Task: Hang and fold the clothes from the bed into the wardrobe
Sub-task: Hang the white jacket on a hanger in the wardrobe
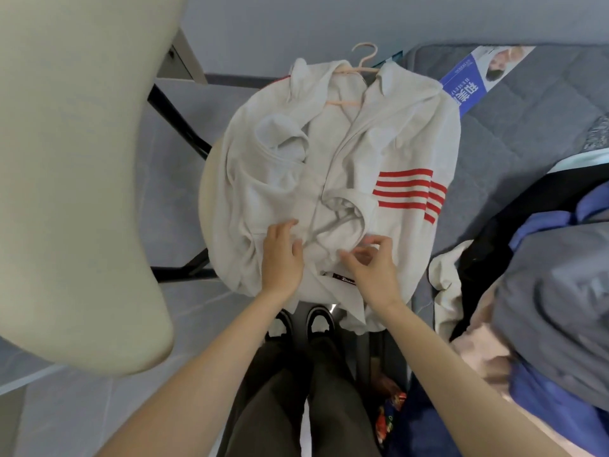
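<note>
On round seat [205,192] beside bed [514,127], I see white jacket [362,143] on pink hanger [364,59]; left hand [281,255] flat on it, fingers [284,227] released; right hand [372,265] fingers [386,245] curled, grasp unclear; tiled floor [171,199] below.

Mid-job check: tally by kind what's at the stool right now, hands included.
White jacket with red stripes: 1
Pink plastic hanger: 1
Bare hands: 2, left hand and right hand
Total: 4

1 jacket [362,143], 1 hanger [344,103], 1 chair [82,159], 2 shoes [319,319].
</note>
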{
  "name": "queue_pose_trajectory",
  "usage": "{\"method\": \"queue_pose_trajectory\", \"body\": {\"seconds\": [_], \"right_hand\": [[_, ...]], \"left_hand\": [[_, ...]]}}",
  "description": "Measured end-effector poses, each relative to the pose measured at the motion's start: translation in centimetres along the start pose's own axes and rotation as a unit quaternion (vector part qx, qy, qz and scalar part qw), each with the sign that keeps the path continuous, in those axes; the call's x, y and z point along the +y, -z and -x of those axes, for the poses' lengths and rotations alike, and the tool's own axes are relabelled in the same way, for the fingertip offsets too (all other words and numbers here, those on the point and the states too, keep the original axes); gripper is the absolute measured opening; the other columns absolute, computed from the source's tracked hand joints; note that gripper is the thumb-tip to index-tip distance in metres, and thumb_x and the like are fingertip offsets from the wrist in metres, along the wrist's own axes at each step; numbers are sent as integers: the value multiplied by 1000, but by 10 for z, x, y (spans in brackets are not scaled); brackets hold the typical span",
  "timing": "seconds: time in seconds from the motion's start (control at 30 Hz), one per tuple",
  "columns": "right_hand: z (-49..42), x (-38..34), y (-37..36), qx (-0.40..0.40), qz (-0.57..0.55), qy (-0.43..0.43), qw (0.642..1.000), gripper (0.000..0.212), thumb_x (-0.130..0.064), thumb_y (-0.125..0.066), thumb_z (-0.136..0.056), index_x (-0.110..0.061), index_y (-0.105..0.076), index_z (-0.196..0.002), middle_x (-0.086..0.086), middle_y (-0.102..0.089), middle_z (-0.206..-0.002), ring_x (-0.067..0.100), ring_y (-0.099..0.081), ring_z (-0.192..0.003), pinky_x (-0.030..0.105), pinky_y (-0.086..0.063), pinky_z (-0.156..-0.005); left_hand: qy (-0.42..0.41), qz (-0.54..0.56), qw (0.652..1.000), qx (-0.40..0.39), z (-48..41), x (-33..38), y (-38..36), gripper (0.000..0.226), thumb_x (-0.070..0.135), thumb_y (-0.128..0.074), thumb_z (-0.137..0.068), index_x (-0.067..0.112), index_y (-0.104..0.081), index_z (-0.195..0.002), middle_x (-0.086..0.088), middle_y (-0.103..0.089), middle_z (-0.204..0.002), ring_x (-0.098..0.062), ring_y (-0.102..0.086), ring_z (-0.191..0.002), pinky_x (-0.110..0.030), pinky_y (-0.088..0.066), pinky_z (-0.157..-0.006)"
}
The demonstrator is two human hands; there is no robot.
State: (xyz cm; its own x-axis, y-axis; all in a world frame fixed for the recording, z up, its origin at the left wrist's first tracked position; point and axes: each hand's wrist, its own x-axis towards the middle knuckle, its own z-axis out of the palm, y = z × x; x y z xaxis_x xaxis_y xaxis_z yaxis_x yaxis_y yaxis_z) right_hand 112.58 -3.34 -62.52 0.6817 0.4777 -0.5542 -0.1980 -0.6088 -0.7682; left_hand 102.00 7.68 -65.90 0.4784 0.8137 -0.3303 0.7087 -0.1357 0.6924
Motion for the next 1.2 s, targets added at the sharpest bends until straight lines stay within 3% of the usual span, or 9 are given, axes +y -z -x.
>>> {"method": "queue_pose_trajectory", "body": {"seconds": [0.17, 0.33, 0.47, 0.57, 0.73, 0.87, 1.0, 1.1, 1.2], "right_hand": [[-18, 4, -9, -56, 81, 20, 995, 21, -34, -62, -90, -13, -59, -94, -2, -62, -80, 5, -56, -70, 17, -43, -62], [-16, 1, -9, 68, 63, 123, 988, 20, -23, -46, -99, -14, -41, -81, -9, -39, -56, 4, -36, -46, 17, -31, -45], [-9, -12, 8, 210, 90, 171, 958, 17, -17, -50, -90, -24, -41, -77, -8, -41, -50, 5, -38, -45, 16, -30, -44], [-5, -27, 10, 261, 132, 202, 935, 15, -14, -55, -84, -22, -43, -79, -11, -37, -52, 3, -42, -50, 13, -31, -48], [-8, -24, -23, 98, 283, 190, 935, 28, -5, -55, -83, -20, -55, -107, -10, -51, -77, 10, -48, -63, 28, -36, -59], [-9, -4, -47, -135, 286, 82, 945, 35, -30, -63, -88, -24, -57, -122, -6, -55, -107, 10, -54, -92, 25, -43, -81], [10, 19, -45, -39, 188, 85, 978, 7, -21, -58, -91, -21, -65, -89, -6, -65, -91, 6, -57, -80, 3, -37, -66], [25, 38, -38, 3, 187, 21, 982, 16, -22, -55, -91, -14, -65, -82, -2, -66, -77, 12, -60, -72, 11, -40, -56], [32, 54, -34, 4, 178, -67, 982, 23, -28, -58, -92, -7, -68, -94, 4, -70, -88, 21, -65, -85, 28, -51, -74]], "left_hand": [[-61, -97, 993, -12, -53, -3, -9, 52, 25, -64, -89, 22, -47, -139, -6, -43, -137, -24, -36, -129, -21, -22, -102], [12, -214, 976, -32, -77, -1, -19, 86, 45, -76, -74, 32, -29, -145, -3, -32, -140, -30, -34, -125, -40, -35, -99], [-9, -175, 984, -25, -75, -4, -10, 47, 11, -53, -92, 20, -43, -137, -6, -42, -137, -30, -46, -121, -41, -38, -100], [-35, -151, 988, -21, -53, -9, -4, 49, -10, -39, -88, 9, -49, -132, -11, -44, -134, -30, -49, -115, -38, -38, -100], [-24, -150, 987, 55, 5, -39, 9, 34, -12, -47, -83, 12, -63, -101, -3, -54, -115, -19, -41, -104, -23, -32, -84], [11, -209, 975, 79, 49, -63, 20, 28, -10, -59, -78, 14, -66, -91, -4, -52, -107, -21, -42, -97, -22, -23, -78], [85, -69, 990, 86, 69, -66, 17, 29, -13, -56, -78, 6, -63, -99, -11, -41, -111, -25, -41, -102, -22, -33, -83], [196, 94, 970, 106, 72, -57, 8, 30, -5, -62, -79, 4, -47, -103, -11, -35, -115, -25, -37, -110, -24, -35, -89], [352, 220, 899, 140, 71, -47, -1, 43, 10, -70, -78, 11, -35, -104, -5, -35, -115, -28, -41, -115, -32, -37, -87]]}}
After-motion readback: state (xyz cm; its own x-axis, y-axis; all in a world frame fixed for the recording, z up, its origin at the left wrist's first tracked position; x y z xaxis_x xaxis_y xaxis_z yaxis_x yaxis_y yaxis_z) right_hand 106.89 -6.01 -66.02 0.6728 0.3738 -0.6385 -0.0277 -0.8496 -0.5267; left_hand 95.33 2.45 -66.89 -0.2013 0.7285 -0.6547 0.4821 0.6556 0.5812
